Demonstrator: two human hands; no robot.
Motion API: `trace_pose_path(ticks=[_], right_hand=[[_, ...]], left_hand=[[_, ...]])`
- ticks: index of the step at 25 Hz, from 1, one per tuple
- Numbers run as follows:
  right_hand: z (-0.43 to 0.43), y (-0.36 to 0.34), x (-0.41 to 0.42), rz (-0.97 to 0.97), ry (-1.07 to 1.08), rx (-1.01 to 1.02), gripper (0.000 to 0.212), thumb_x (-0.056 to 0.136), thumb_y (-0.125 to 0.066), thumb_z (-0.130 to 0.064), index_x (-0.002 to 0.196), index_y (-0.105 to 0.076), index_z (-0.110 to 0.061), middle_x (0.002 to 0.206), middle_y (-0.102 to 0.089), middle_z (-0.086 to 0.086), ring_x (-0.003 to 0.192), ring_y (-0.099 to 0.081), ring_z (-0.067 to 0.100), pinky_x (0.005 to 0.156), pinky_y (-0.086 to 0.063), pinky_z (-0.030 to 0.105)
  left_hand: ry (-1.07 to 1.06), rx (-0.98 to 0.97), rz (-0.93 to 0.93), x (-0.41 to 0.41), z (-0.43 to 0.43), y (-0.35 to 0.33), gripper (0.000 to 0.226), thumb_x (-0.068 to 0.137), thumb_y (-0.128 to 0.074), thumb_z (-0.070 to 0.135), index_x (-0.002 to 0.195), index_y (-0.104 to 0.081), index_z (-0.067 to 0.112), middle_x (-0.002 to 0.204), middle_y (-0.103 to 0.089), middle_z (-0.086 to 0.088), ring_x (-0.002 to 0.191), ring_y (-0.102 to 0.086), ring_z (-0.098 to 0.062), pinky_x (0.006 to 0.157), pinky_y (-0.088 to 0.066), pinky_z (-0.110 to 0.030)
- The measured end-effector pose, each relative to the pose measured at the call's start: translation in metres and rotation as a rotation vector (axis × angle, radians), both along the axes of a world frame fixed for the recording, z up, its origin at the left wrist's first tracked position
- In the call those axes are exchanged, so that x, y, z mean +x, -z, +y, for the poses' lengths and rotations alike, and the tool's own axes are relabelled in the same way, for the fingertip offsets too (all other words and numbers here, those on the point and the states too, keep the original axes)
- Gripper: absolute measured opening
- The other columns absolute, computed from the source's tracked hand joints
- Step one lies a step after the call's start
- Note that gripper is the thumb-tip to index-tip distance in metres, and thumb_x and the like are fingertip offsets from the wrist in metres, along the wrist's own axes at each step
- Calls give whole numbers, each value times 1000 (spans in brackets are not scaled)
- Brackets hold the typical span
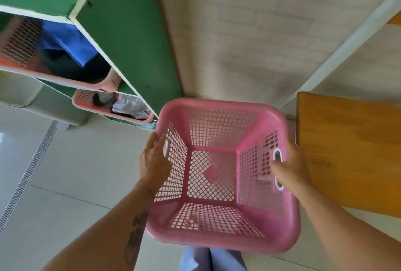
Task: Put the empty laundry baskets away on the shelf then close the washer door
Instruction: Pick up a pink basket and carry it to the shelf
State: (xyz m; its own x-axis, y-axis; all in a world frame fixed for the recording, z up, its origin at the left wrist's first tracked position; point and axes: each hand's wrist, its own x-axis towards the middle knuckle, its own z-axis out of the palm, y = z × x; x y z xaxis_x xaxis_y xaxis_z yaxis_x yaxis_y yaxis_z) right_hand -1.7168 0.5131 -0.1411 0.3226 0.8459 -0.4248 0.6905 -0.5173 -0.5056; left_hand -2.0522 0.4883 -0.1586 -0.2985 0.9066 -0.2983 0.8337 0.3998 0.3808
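Note:
An empty pink laundry basket (223, 175) with latticed walls hangs in front of me above the tiled floor. My left hand (154, 160) presses flat against its left wall by the handle slot. My right hand (289, 168) grips the right wall at the white-edged handle slot, thumb inside. The green shelf unit (128, 38) stands at the upper left, its cubbies edged in white. No washer door is in view.
Two pink baskets with clothes sit in the shelf cubbies, one (54, 53) above and one (115, 105) below. A grey appliance or bin (43, 105) stands left of the shelf. A wooden tabletop (351, 151) is at right, a brick-pattern wall (249, 32) ahead.

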Motion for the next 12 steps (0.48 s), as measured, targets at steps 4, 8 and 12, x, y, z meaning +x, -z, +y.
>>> trace_pose_path(ticks=[4,8,12], right_hand=[[14,32,-2,-46,-91,-17,67,68,-67,0,127,-44,-22,105,-46,1,86,-54,19,47,-35,10],[28,36,7,-22,-198,-193,80,68,-68,-8,137,-31,-26,133,-38,5,118,-50,31,77,-54,34],[25,-8,14,52,-205,-338,92,72,-61,-1,153,-22,-25,158,-28,5,141,-35,28,104,-44,42]], left_hand=[[57,-32,-51,-8,11,25,84,63,-45,-4,139,-42,34,125,-52,3,92,-61,-28,71,-57,-40],[89,-51,-110,-12,20,19,80,62,-47,-5,131,-47,36,104,-54,7,82,-60,-25,60,-56,-37],[95,-139,-64,2,28,-19,37,81,-60,11,115,-62,26,108,-64,2,87,-62,-22,67,-56,-36]])
